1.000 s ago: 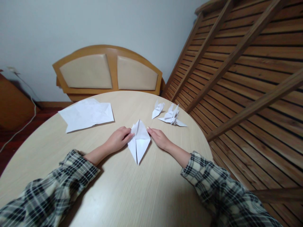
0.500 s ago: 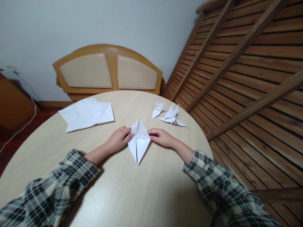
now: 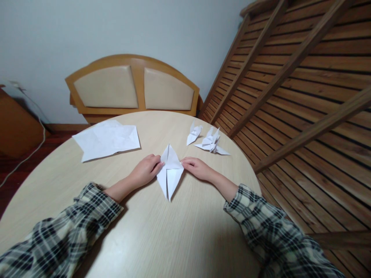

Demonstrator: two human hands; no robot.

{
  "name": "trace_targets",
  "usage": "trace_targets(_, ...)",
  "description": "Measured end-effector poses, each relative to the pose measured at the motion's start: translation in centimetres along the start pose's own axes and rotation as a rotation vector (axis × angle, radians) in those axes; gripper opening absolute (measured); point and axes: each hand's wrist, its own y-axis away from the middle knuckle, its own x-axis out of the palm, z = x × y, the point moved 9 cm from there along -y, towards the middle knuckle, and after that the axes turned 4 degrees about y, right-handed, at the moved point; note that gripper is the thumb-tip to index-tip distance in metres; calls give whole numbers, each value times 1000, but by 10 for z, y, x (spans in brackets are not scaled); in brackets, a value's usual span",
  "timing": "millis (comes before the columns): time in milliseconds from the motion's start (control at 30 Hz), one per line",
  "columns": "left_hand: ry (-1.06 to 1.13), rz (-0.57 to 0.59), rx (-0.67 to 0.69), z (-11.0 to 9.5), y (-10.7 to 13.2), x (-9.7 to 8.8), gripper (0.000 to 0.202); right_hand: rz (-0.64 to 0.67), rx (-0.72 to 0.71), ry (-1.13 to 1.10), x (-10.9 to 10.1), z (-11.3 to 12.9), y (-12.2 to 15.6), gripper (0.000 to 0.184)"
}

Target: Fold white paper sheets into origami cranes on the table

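A white sheet folded into a diamond, the folded paper (image 3: 174, 175), lies on the round table between my hands. A slit runs down its lower half, and a crosswise edge spans its middle. My left hand (image 3: 146, 168) pinches its left corner, thumb on top. At the opposite corner, my right hand (image 3: 198, 168) is closed with thumb and fingertips on the paper's edge. Beyond my right hand sit folded paper cranes: a smaller crane (image 3: 193, 134) and a cluster of cranes (image 3: 211, 141) with pointed wings.
Several creased white sheets (image 3: 108, 139) lie at the table's back left. The round wooden table (image 3: 139, 239) stands before a padded headboard (image 3: 136, 83). Wooden slats (image 3: 304, 96) rise along the right side. A white cable (image 3: 34, 148) hangs at the left.
My right thumb and fingers have closed onto the right corner of the folded paper. Its top tip has shifted slightly left. My left hand stays in place.
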Motion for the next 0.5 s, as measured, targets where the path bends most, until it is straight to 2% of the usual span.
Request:
trace_targets(133, -19, -4, 14, -3, 1, 0, 32, -17, 5, 46, 0, 9, 1, 35)
trace_targets(300, -47, 4, 48, -7, 3, 0, 31, -52, 40, 189, 8, 15, 1, 11)
trace_targets(500, -96, 16, 147, -14, 3, 3, 33, -161, 73, 283, 8, 13, 1, 8)
